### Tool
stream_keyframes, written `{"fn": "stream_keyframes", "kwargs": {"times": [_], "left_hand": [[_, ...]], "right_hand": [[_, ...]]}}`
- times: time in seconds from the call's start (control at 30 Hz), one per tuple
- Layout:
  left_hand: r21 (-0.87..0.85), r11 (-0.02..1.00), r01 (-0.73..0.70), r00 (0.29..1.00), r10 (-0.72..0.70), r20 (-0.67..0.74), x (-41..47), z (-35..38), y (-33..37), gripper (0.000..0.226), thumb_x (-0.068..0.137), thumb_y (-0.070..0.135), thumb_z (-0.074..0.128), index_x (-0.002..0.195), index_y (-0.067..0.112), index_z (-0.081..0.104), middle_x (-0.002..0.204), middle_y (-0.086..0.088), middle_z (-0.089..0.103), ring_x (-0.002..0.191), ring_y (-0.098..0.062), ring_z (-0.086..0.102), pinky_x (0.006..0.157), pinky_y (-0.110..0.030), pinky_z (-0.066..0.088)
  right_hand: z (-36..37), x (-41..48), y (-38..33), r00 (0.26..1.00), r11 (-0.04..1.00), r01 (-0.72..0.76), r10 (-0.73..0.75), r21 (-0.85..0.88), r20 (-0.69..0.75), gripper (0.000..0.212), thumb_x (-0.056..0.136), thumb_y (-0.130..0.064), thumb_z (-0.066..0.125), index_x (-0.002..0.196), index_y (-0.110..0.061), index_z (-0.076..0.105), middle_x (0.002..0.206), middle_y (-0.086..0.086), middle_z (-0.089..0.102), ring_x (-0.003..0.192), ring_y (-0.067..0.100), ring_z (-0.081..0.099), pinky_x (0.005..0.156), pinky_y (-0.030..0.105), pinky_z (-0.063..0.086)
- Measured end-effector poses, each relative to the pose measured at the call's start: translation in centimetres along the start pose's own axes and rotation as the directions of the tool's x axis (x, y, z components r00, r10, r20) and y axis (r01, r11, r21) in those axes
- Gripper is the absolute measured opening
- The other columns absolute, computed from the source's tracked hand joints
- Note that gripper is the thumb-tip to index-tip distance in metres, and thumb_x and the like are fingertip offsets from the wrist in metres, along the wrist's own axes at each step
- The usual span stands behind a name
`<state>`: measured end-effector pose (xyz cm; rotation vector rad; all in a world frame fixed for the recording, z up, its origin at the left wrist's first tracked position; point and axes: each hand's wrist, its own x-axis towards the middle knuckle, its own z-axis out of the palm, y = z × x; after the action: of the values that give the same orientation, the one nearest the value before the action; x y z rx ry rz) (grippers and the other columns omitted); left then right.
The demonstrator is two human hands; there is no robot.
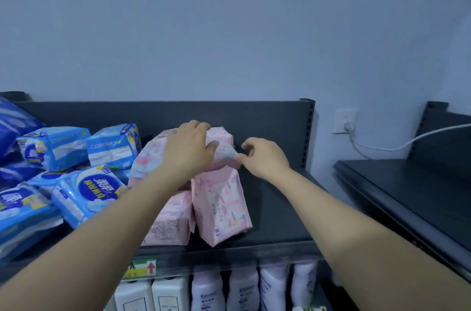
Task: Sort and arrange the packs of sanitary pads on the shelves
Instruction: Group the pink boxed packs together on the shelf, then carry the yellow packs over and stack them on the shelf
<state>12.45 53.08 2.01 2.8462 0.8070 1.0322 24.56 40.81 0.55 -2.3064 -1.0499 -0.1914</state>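
Note:
Several pink packs of sanitary pads are piled in the middle of the dark top shelf [280, 208]. My left hand [190, 149] lies over the topmost pink pack [221, 137], fingers curled round its far edge. My right hand [262, 156] pinches that pack's crinkled right end flap. Two more pink packs, a right one [220, 206] and a left one [169, 221], stand near the shelf's front edge below it. A heap of blue packs [84, 191] fills the shelf's left side.
White and lilac bottles [224, 290] stand on the shelf below, behind a price strip [140, 268]. A second dark shelf unit [407, 196] stands at the right. A white cable runs from a wall socket [345, 122]. The right part of the top shelf is bare.

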Motion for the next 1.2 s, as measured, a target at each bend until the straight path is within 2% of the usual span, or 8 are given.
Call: {"fn": "stream_keyframes", "kwargs": {"times": [0.2, 0.33, 0.47, 0.6, 0.83, 1.2], "left_hand": [[0.026, 0.971, -0.238, 0.959, 0.231, 0.163, 0.5, 1.9, 6.3, 0.04, 0.093, 0.038, 0.052, 0.123, 0.012, 0.054, 0.124, -0.004, 0.057, 0.114, -0.024, 0.053, 0.094, -0.039, 0.045], [-0.001, 0.923, -0.386, 0.898, 0.376, 0.23, -0.4, 3.5, 11.5, 0.044, 0.094, 0.041, 0.051, 0.126, 0.012, 0.051, 0.127, -0.004, 0.055, 0.117, -0.024, 0.052, 0.094, -0.039, 0.043], [-0.087, 0.87, -0.486, 0.832, 0.49, 0.26, -2.5, 4.2, 17.6, 0.044, 0.095, 0.041, 0.05, 0.127, 0.011, 0.05, 0.128, -0.005, 0.054, 0.116, -0.025, 0.052, 0.092, -0.039, 0.043], [-0.165, 0.816, -0.553, 0.773, 0.577, 0.263, -5.5, 3.7, 24.1, 0.047, 0.095, 0.041, 0.05, 0.131, 0.012, 0.048, 0.13, -0.007, 0.053, 0.118, -0.027, 0.052, 0.093, -0.04, 0.043], [-0.276, 0.714, -0.644, 0.684, 0.698, 0.212, -12.6, 1.4, 35.9, 0.052, 0.093, 0.043, 0.053, 0.134, 0.011, 0.046, 0.136, -0.008, 0.05, 0.127, -0.028, 0.046, 0.102, -0.042, 0.039], [-0.453, 0.482, -0.75, 0.491, 0.865, 0.109, -26.5, -3.9, 52.9, 0.048, 0.094, 0.041, 0.052, 0.132, 0.011, 0.048, 0.131, -0.005, 0.053, 0.122, -0.026, 0.049, 0.097, -0.04, 0.041]], "right_hand": [[-4.9, -3.6, 6.0, 0.995, 0.96, -0.099, 0.095, -0.264, -0.028, 0.042, 0.091, -0.044, 0.059, 0.129, -0.024, 0.056, 0.126, 0.0, 0.059, 0.111, 0.023, 0.057, 0.088, 0.038, 0.051], [-8.8, -7.8, 10.3, 0.978, 0.909, -0.209, 0.204, -0.36, -0.052, 0.046, 0.092, -0.042, 0.059, 0.132, -0.021, 0.054, 0.131, 0.005, 0.057, 0.118, 0.026, 0.053, 0.092, 0.036, 0.048], [-13.0, -13.1, 13.8, 0.949, 0.841, -0.312, 0.296, -0.441, -0.105, 0.044, 0.091, -0.043, 0.059, 0.128, -0.02, 0.056, 0.128, 0.008, 0.054, 0.119, 0.028, 0.051, 0.088, 0.035, 0.044], [-17.2, -19.1, 16.7, 0.909, 0.786, -0.414, 0.383, -0.459, -0.164, 0.047, 0.092, -0.044, 0.059, 0.132, -0.021, 0.053, 0.132, 0.007, 0.05, 0.122, 0.027, 0.047, 0.095, 0.039, 0.045], [-24.9, -31.1, 20.7, 0.819, 0.67, -0.568, 0.517, -0.478, -0.249, 0.048, 0.093, -0.044, 0.058, 0.135, -0.024, 0.05, 0.133, 0.004, 0.049, 0.122, 0.024, 0.047, 0.094, 0.039, 0.047], [-35.5, -51.8, 25.3, 0.619, 0.441, -0.777, 0.665, -0.449, -0.418, 0.047, 0.092, -0.045, 0.059, 0.134, -0.026, 0.052, 0.132, 0.002, 0.049, 0.123, 0.023, 0.046, 0.095, 0.037, 0.044]]}}
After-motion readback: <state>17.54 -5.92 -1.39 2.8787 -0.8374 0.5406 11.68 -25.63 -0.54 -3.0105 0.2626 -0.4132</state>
